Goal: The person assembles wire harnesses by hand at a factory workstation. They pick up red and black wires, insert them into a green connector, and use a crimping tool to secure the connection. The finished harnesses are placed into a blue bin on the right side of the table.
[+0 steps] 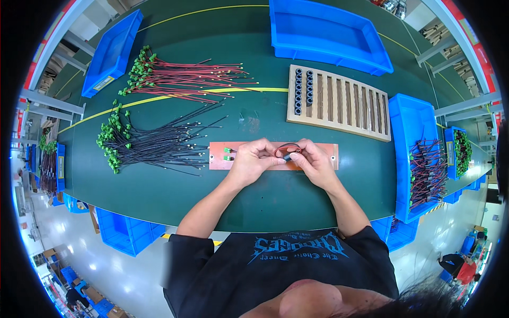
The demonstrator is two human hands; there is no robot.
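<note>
Over a long copper-brown board (321, 149), both my hands are closed at the fingertips. My left hand (253, 161) pinches red and black wires (289, 145), which curve in a small loop between the hands. A small dark ring-shaped core (288, 157) sits at the fingertips of my right hand (316, 164), with the wires at it. How far the wires pass through the core is hidden by the fingers. Left of my left hand, green connectors (227, 150) rest on the board, with dark leads running toward that hand.
Bundles of red wires (196, 79) and black wires (164, 139) with green connectors lie at left. A slotted wooden rack (339, 100) holds several black cores. Blue bins stand at the far left (113, 53), back (328, 32) and right (400, 159); the right one holds wire assemblies (427, 175).
</note>
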